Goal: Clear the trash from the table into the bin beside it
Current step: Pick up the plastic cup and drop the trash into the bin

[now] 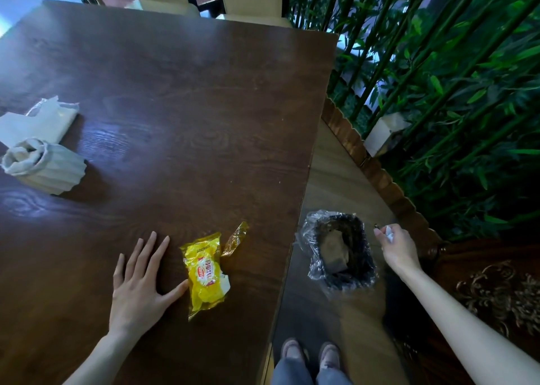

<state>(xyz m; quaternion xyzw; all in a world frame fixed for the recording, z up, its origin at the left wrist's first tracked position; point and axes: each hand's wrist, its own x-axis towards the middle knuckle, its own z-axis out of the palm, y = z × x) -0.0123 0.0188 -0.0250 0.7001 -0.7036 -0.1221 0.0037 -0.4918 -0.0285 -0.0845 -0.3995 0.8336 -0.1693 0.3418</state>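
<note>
A torn yellow snack wrapper (pixel 206 273) lies on the dark wooden table (pixel 175 107) near its front right edge, with a loose clear-yellow strip (pixel 236 238) beside it. My left hand (pixel 140 285) rests flat on the table, fingers spread, its thumb touching the wrapper's left side. Beside the table on the floor stands a small black bin (pixel 340 250) lined with clear plastic, brownish trash inside. My right hand (pixel 397 246) hovers just right of the bin's rim, fingers pinched on a small white scrap (pixel 389 232).
A ribbed pale cup stuffed with tissue (pixel 43 165) and a white crumpled bag or napkin (pixel 38 121) sit at the table's left. Bamboo plants and a scalloped wooden border (pixel 380 174) flank the right. A carved dark chair (pixel 482 297) stands near the bin. My feet (pixel 309 352) are below.
</note>
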